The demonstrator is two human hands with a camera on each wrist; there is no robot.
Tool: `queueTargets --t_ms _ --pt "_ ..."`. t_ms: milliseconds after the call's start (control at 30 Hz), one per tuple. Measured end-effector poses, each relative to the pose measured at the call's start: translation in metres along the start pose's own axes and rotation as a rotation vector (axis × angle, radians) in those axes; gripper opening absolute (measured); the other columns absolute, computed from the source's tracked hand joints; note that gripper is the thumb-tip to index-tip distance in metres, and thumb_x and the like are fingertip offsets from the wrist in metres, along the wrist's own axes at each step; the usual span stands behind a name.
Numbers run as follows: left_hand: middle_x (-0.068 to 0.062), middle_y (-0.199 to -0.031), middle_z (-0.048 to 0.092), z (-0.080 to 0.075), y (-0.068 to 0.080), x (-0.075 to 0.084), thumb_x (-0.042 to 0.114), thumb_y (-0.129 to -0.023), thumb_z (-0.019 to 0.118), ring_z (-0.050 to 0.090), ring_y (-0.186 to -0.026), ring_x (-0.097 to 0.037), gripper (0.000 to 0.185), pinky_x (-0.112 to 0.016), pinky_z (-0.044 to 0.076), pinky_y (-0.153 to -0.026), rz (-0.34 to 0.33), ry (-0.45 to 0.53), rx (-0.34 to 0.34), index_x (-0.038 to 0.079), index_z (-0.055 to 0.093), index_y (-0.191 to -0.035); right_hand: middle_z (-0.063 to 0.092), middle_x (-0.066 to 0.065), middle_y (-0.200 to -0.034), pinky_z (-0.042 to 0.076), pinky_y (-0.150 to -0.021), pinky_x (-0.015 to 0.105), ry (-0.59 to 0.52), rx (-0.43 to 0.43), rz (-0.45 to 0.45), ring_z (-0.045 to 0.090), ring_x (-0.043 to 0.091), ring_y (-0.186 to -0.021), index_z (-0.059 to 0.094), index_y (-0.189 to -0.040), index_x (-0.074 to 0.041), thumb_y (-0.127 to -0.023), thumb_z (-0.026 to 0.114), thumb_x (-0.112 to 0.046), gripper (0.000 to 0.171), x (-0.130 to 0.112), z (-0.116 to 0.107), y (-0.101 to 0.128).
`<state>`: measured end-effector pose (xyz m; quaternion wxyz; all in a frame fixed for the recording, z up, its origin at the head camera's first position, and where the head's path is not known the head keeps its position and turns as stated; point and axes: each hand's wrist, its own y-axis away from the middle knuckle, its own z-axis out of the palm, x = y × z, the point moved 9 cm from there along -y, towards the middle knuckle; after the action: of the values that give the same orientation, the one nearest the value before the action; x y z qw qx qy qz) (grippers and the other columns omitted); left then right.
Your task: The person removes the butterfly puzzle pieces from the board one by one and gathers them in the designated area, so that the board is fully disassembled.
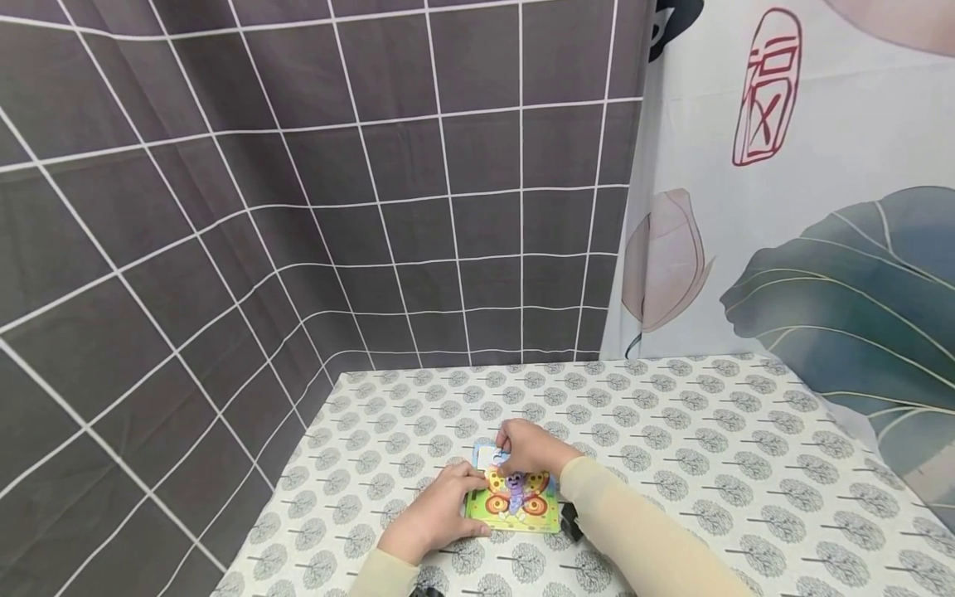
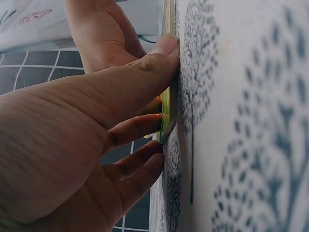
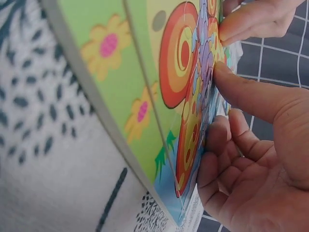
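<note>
- Nearest to us, our left hand (image 1: 436,514) lies on the desk (image 1: 746,464) at about 8 o'clock of the butterfly puzzle board (image 1: 515,497). The thumb is stretched along the board's left edge, and the fingertips (image 2: 159,121) touch that edge. The fingers are fairly straight, so we judge this hand to be bracing the board rather than clasping it, probably so that the board does not slide on the cloth.
- Our right hand (image 1: 530,448) sits at 12 o'clock of the board, over its far edge. In the right wrist view the forefinger (image 3: 241,89) presses its tip on the printed butterfly (image 3: 193,72) near the middle. The other fingers hang loosely curled and hold nothing, so this grip is relaxed, pressing only. We take the pressure to be seating a piece flat, though no seam shows clearly enough to be sure.
- The board lies flat on the desk, near the front edge and left of centre, with its picture up: an orange and purple butterfly on green with small flowers (image 3: 108,46). A pale patch (image 1: 492,456) shows at its far left corner, just beside the right hand. We cannot tell whether it is a bare slot or a loose piece.
- The desk carries a cloth printed with small grey trees (image 2: 193,72).
- Behind the desk, from 9 to 12 o'clock, hangs a dark grid-patterned curtain (image 1: 298,207). From 1 to 3 o'clock hangs a pale curtain with leaves and a red seal mark (image 1: 768,87).
</note>
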<state>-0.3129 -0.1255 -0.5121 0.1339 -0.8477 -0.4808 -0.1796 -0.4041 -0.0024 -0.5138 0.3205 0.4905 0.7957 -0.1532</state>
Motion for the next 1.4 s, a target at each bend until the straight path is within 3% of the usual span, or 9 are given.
queueTargets --t_ms 267,467,767,1033,1400 --pt "0.013 -0.12 0.057 0.001 -0.001 -0.001 0.041 -0.075 0.092 0.052 -0.115 -0.009 0.067 -0.034 0.051 -0.106 -0.001 0.01 -0.001 0.012 0.071 -0.132 0.062 -0.005 -0.076 0.055 -0.065 0.026 -0.018 0.076 -0.069 0.059 0.011 -0.069 0.068 -0.084 -0.014 -0.081 0.084 -0.005 0.018 0.001 -0.003 -0.004" --pt "0.012 -0.119 0.056 0.001 -0.001 -0.001 0.041 -0.076 0.092 0.052 -0.115 -0.009 0.067 -0.034 0.051 -0.106 0.009 0.013 0.003 0.012 0.071 -0.133 0.06 -0.005 -0.074 0.053 -0.064 0.025 0.005 0.124 -0.092 0.056 0.01 -0.067 0.07 -0.088 -0.011 -0.08 0.084 -0.003 0.018 0.002 -0.006 -0.005" --pt "0.013 -0.119 0.056 0.0 -0.001 0.0 0.04 -0.076 0.092 0.052 -0.115 -0.009 0.067 -0.035 0.051 -0.107 0.012 0.02 0.004 0.012 0.071 -0.133 0.06 -0.009 -0.072 0.053 -0.064 0.024 0.038 0.169 -0.101 0.056 0.008 -0.066 0.07 -0.081 -0.016 -0.08 0.084 -0.005 0.017 0.002 -0.008 -0.004" --pt "0.013 -0.118 0.056 0.002 -0.001 -0.001 0.041 -0.076 0.092 0.052 -0.115 -0.008 0.066 -0.035 0.05 -0.107 0.016 0.022 0.005 0.012 0.071 -0.132 0.06 -0.009 -0.071 0.053 -0.063 0.024 0.04 0.197 -0.08 0.056 0.008 -0.066 0.069 -0.078 -0.018 -0.079 0.082 -0.003 0.019 0.006 -0.012 -0.003" --pt "0.015 -0.119 0.054 0.005 0.0 -0.005 0.042 -0.076 0.091 0.051 -0.115 -0.008 0.065 -0.036 0.05 -0.108 -0.01 0.041 -0.014 0.015 0.071 -0.132 0.062 -0.01 -0.075 0.055 -0.07 0.028 0.021 0.216 -0.039 0.058 0.008 -0.07 0.07 -0.078 -0.02 -0.081 0.086 -0.009 0.02 0.02 -0.027 0.007"
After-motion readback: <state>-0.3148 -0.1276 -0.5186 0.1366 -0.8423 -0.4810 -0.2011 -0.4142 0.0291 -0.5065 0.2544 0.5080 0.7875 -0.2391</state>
